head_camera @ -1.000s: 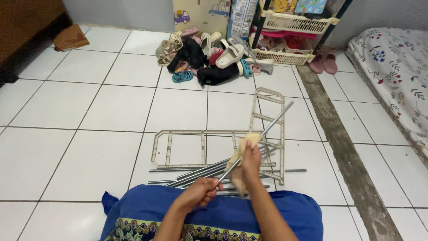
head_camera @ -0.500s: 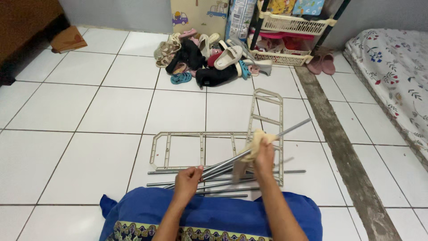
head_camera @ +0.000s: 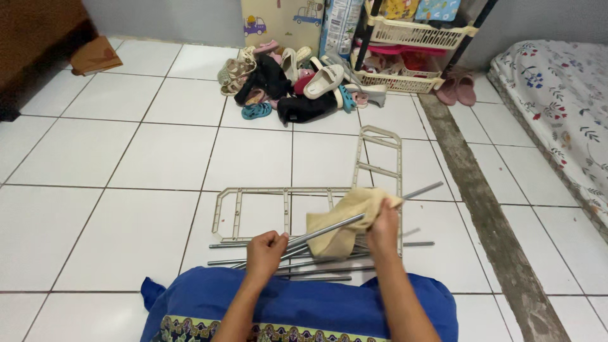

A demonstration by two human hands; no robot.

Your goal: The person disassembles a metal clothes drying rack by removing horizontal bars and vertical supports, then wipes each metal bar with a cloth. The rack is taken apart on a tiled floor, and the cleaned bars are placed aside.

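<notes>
My left hand [head_camera: 265,248] grips the near end of a long grey metal rod [head_camera: 329,228] that slants up to the right, its far end showing past the cloth. My right hand [head_camera: 384,225] holds a beige cloth [head_camera: 345,215] wrapped over the rod's middle. Under the rod lies a bundle of several more metal rods [head_camera: 297,259] on the white tiles. Two beige plastic rack frames [head_camera: 253,190] lie flat on the floor just beyond, one lengthwise and one [head_camera: 380,158] running away from me. My blue patterned skirt [head_camera: 297,310] covers my lap.
A heap of shoes and sandals [head_camera: 291,79] sits at the back by a basket rack [head_camera: 411,50]. Pink slippers [head_camera: 457,88] lie right of it. A floral mattress [head_camera: 557,107] borders the right side. A dark cabinet [head_camera: 31,38] stands far left.
The rod has tilted lower and swung rightward. My right hand slid the cloth along it, and the cloth now hangs spread out. My left hand moved slightly left.
</notes>
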